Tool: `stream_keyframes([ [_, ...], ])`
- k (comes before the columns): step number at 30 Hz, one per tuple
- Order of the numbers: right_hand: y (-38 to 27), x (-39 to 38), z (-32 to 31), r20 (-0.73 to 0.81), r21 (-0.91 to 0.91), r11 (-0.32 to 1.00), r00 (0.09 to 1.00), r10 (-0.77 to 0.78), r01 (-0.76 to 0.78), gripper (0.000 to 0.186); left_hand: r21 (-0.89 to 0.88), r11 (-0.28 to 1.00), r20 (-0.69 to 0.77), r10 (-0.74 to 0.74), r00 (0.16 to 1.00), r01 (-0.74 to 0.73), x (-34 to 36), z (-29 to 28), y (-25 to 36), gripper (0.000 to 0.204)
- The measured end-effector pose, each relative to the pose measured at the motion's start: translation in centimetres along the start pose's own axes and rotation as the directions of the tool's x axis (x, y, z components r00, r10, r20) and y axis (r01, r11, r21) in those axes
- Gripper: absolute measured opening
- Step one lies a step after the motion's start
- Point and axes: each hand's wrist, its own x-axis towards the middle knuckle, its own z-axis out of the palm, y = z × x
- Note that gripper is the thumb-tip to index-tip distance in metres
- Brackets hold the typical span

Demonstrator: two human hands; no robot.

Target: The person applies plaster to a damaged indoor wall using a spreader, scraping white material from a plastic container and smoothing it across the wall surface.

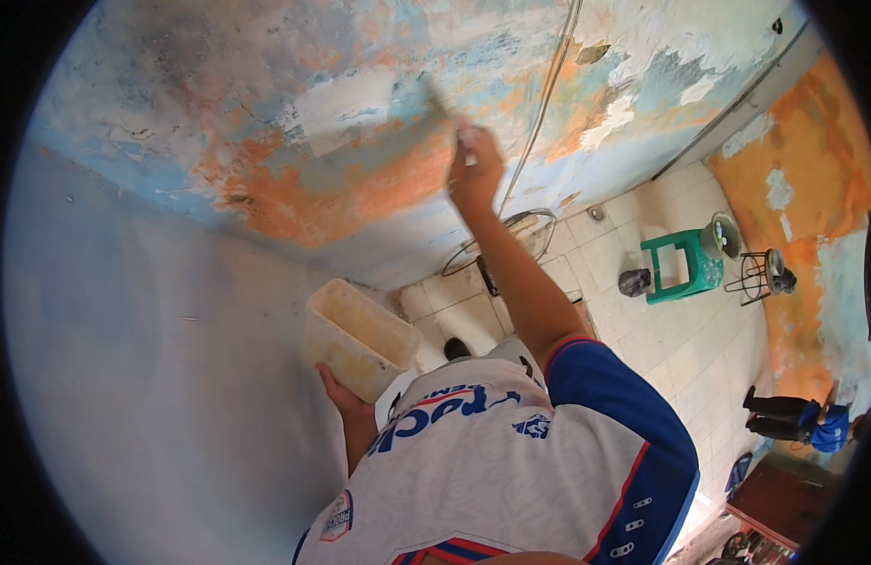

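Observation:
My right hand (475, 174) is raised to the patchy wall (341, 184), its fingers closed round the handle of a putty knife (437, 100). The thin blade points up and left at the wall and is smeared by motion; whether it touches the surface I cannot tell. A pale smooth patch (346, 108) lies on the wall left of the blade, among orange, blue and grey worn paint. Down at my left side, my left hand (346, 394) grips a cream rectangular plastic tub (365, 325) from below. The tub is tilted, with stains on its walls.
A cable (539, 113) runs down the wall to a coil (454, 256) near the floor. Right of me stand a green plastic stool (685, 266), a bucket (721, 235) and a small metal stool (754, 278). Farther right is another person (801, 421), near a brown cabinet (784, 499).

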Motion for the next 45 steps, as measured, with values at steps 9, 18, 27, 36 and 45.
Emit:
stream_keyframes([
  [9, 2.3, 1.6, -0.8, 0.024, -0.243, 0.953, 0.981, 0.194, -0.183, 0.014, 0.01, 1.0, 0.002, -0.026, 1.0, 0.026, 0.1, 0.4, -0.1, 0.064],
  [18, 4.5, 9.2, -4.9, -0.258, -0.213, 0.927, 0.933, 0.252, -0.31, 0.011, 0.064, 0.997, 0.02, -0.034, 0.999, 0.032, 0.2, 0.9, 0.3, 0.068],
  [27, -1.6, 1.8, -0.7, 0.026, 0.041, 0.997, 0.997, 0.069, -0.07, 0.009, 0.034, 0.994, 0.015, -0.101, 0.995, 0.101, 0.4, 1.1, 1.0, 0.068],
  [36, 1.6, 10.1, 0.6, -0.169, -0.313, 0.949, 0.982, -0.089, 0.032, 0.005, 0.065, 0.995, -0.011, -0.077, 0.997, 0.077, 0.4, 0.4, 0.6, 0.068],
  [45, 1.6, 12.8, -3.4, -0.197, -0.246, 0.957, 0.974, 0.109, -0.157, 0.014, 0.031, 0.998, 0.01, -0.053, 0.999, 0.053, 0.3, 0.9, 1.3, 0.069],
])
